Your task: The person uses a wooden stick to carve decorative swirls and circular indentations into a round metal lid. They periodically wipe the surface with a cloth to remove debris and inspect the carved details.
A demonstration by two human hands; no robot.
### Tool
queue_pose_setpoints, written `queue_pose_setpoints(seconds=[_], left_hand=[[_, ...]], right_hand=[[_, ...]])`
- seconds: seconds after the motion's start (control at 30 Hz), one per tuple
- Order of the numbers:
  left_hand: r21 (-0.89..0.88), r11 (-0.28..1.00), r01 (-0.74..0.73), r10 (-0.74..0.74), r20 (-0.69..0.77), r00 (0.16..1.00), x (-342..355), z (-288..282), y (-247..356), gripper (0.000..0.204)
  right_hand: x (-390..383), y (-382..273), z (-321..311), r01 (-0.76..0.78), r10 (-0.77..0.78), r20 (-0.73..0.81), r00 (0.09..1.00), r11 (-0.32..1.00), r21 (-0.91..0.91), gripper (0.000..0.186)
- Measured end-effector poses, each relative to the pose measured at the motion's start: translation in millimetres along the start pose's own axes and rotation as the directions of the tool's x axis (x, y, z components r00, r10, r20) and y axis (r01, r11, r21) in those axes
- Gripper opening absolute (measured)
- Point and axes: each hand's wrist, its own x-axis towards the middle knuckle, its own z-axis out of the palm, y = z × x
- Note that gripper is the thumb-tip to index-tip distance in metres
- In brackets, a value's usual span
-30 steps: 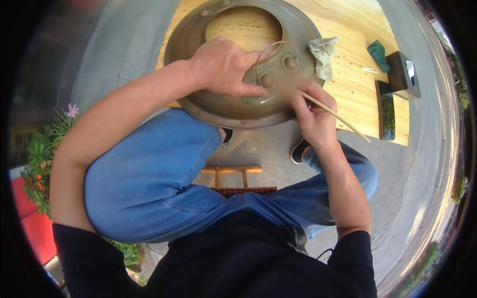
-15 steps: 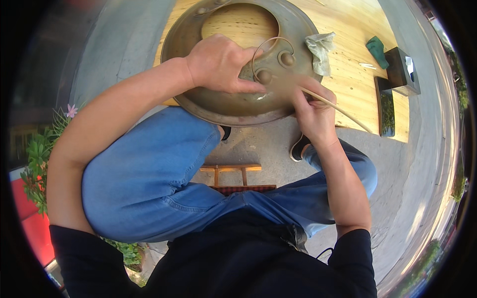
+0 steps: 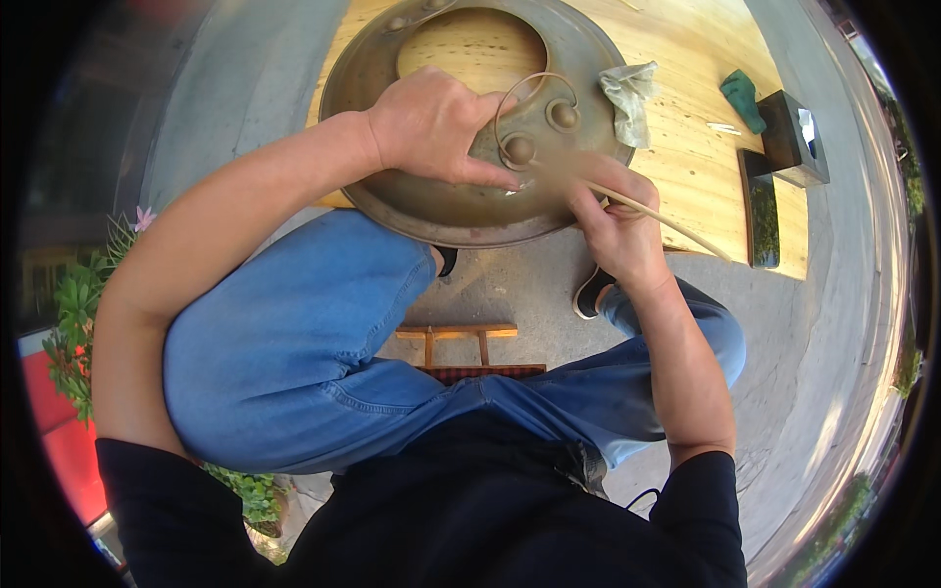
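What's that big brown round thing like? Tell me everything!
The big brown round thing looks like metal, a wide ring with wood showing through its hole. A curved wire handle and two round knobs sit on top; similar parts show farther off. It juts past the wooden table. The left hand lies on it; a crumpled pale cloth drapes its right rim. The right hand holds a stick beside it; blur hides any contact.

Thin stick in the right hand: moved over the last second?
Yes, slightly: judged against the black slab, the outer end of the thin stick has swung farther up the picture.
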Motion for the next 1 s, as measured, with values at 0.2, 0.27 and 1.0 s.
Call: queue_pose_setpoints(seconds=[0.2,0.27,1.0], left_hand=[[0.029,1.0,0.006,-0.007,0.026,1.0,1,-1,0,0.081],[0.025,0.999,-0.025,0.026,-0.039,0.999,-1,3,-3,0.081],[0.006,1.0,-0.031,0.031,-0.081,0.996,-5,4,-3,0.08]], right_hand=[[5,2,8,0.092,-0.089,0.059,0.994,0.994,-0.053,0.014],[7,-1,9,0.077,-0.073,0.072,0.995,0.996,-0.044,0.014],[15,-10,-3,-0.113,0.103,0.157,0.982,0.992,0.05,0.014]])
